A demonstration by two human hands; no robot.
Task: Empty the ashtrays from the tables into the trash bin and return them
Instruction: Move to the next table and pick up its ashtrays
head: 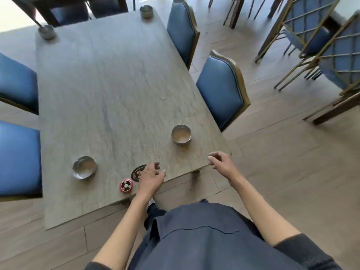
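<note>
A grey wooden table [116,90] carries several round metal ashtrays. One ashtray [181,134] stands near the table's right edge, a second ashtray [85,167] near the front left. Two more sit at the far end: a third ashtray [46,31] at the left corner and another ashtray [146,11] at the right corner. My left hand [151,176] hovers over the front edge with loosely curled fingers, holding nothing. My right hand [220,161] hangs at the table's front right corner, just below the nearest ashtray, fingers loosely curled and empty.
A red round call button [126,185] and a dark oval coaster [137,173] lie by my left hand. Blue padded chairs [220,88] flank both long sides of the table. More chairs with gold frames [311,36] stand to the right on the wooden floor.
</note>
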